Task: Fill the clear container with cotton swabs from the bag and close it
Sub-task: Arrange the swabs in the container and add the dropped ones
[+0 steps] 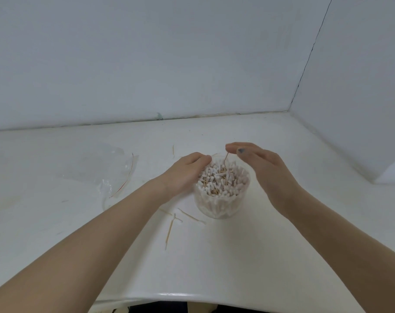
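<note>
The left hand (183, 175) hides the container's (221, 206) near-left wall — its fingertips unseen.
</note>
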